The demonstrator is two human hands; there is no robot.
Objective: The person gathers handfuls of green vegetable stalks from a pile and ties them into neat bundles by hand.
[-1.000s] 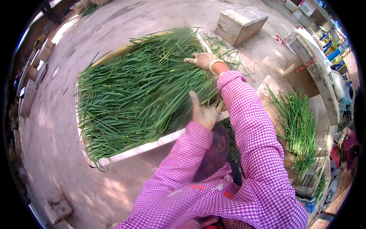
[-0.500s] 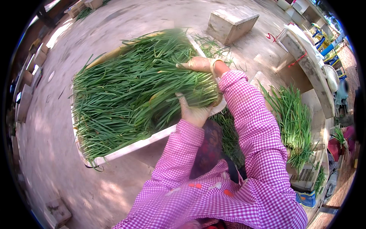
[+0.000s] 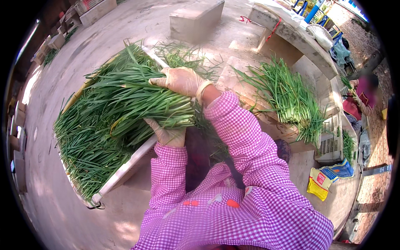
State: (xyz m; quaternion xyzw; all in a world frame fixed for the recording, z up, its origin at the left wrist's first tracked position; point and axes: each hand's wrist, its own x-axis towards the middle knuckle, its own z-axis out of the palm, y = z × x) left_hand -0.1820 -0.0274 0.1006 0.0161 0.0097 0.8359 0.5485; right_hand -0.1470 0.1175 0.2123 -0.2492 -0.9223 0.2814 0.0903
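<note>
A thick bunch of long green chives [image 3: 137, 93] is held between my two hands, its pale cut stem ends facing right. My right hand [image 3: 182, 80], in a thin pale glove, presses on the bunch from above with its fingers over the stems. From below, my left hand [image 3: 170, 135], gloved too, supports the stems; its thumb shows along the near side and its other fingers are hidden. Under the bunch stands a white box [image 3: 129, 164] filled with more chives [image 3: 83, 143], their leaves pointing left.
On a low slab [image 3: 237, 71] to the right lies another pile of chives [image 3: 287, 100]. Beyond it are a grey plastic crate [image 3: 327, 139], a yellow bag [image 3: 320, 183] and a seated person [image 3: 361, 98]. A concrete block [image 3: 193, 25] stands at the back.
The view has swung to the right, bringing the slab pile and person further in. Both hands still grip the bunch, which now appears raised higher over the box's right end.
</note>
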